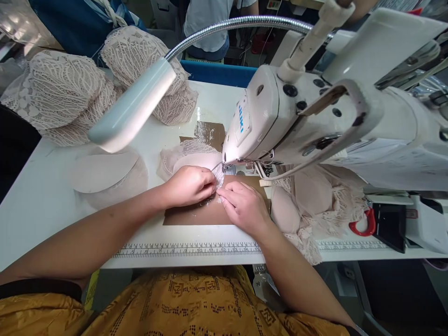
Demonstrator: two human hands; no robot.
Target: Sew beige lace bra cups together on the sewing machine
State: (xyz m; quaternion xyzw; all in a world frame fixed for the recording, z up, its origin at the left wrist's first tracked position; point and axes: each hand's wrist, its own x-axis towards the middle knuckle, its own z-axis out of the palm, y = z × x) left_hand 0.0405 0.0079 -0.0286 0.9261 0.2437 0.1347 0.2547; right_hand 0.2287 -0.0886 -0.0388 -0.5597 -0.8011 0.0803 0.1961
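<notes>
A pale pink lace bra cup lies under the needle end of a white sewing machine. My left hand has its fingers curled and closed on the cup's lace edge, just in front of the needle. Close beside it, my right hand pinches the near end of the same lace edge between thumb and fingers. The fingertips of both hands almost meet. Beneath them is a brown board taped onto the table. The fingers hide part of the lace.
Stacks of lace pieces stand at the back left, near a lamp on a bendable neck. Loose pale cups lie left. Sewn lace pieces and red-handled scissors are right. A ruler strip runs along the front edge.
</notes>
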